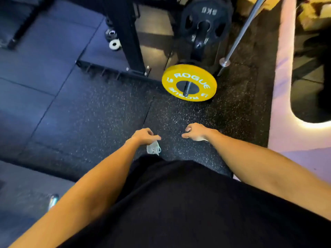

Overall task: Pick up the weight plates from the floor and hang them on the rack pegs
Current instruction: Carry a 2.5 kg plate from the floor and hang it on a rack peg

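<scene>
Yellow plate (189, 82) hangs on a peg (floor bare below); both hands loosely curled, empty.

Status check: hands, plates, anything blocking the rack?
Left hand and right hand empty, fingers loosely curled. Yellow plate and black plate on rack pegs. Floor before rack unobstructed.

A Rogue plate (189, 82) hangs on a low rack peg (186, 90), with an 8 kg plate (206, 22) on the peg behind it. A barbell (240, 35) leans just right. Small plates (114, 44) sit left of the rack upright (125, 34).
</scene>
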Action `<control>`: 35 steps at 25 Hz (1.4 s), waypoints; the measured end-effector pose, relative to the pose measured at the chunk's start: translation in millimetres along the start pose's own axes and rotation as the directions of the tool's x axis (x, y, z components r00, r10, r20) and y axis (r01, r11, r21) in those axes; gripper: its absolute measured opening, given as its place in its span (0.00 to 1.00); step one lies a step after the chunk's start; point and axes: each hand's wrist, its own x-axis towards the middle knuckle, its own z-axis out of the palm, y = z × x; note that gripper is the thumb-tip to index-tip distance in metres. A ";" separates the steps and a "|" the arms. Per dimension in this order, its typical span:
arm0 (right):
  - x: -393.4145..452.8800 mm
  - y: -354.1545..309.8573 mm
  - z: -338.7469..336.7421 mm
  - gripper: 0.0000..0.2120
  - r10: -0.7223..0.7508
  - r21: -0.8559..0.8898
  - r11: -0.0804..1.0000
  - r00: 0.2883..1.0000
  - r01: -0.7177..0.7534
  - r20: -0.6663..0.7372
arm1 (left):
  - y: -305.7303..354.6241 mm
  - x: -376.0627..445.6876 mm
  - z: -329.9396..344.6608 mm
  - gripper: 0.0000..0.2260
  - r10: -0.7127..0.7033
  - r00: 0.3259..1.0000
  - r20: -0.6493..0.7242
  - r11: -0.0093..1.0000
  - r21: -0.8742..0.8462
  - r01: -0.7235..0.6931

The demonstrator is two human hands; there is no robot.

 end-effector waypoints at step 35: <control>301.5 -693.5 103.9 0.17 -0.254 -0.611 0.557 0.815 0.563 0.521 | -497.3 35.9 -301.6 0.25 -0.443 0.891 0.100 0.633 -0.669 0.390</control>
